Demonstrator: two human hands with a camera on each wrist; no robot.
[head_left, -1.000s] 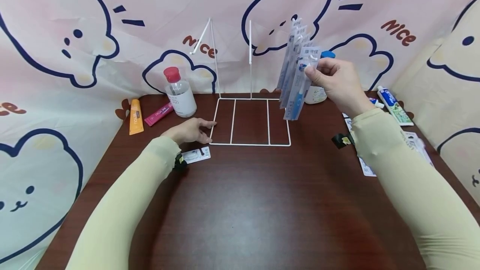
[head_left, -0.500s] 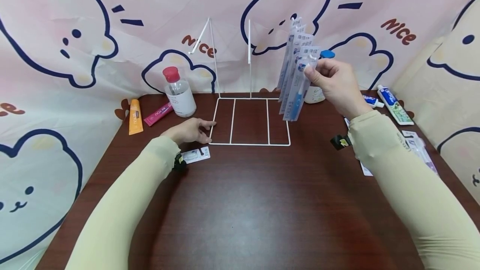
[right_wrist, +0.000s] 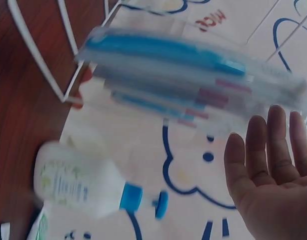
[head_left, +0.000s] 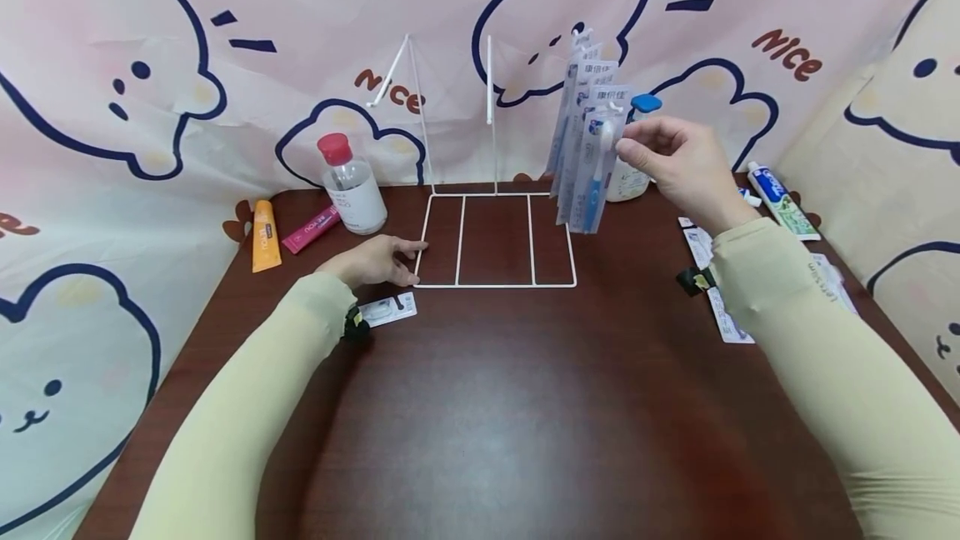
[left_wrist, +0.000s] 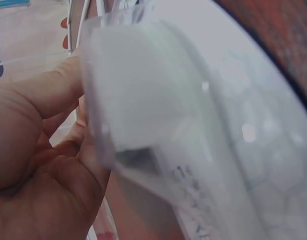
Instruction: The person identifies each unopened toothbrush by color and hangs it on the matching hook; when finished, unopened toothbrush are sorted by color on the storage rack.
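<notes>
Hanging from the right part of the white wire rack [head_left: 495, 286] near the back edge of the desk [head_left: 480, 407], the toothbrush packs [head_left: 594, 177] overlap so that the rear ones show only as strips, and their hook is hidden. The right hand [head_left: 678, 161] partly covers the blue-capped bottle [head_left: 628, 182] behind it, and its sleeve [head_left: 795, 340] cuts across card packs [head_left: 727, 319] by the desk's right edge. A blurred clear package fills most of the left wrist view; the head view shows a small pack [head_left: 392, 308] partly under the left wrist. The right hand's fingers are extended, slightly apart, just beside the front pack's edge; whether they touch it, I cannot tell. The left hand [head_left: 367, 261] has thumb and forefinger apart, touching the rack's left side near its front corner. "康倍佳" heads the front packs, "YOU" shows on the pink tube [head_left: 312, 229] towards the desk's back left corner, and "nice" is printed on the cloth [head_left: 420, 7]. Lettering on the toothpaste tube [head_left: 783, 202] at the back right corner is too small to read surely.
</notes>
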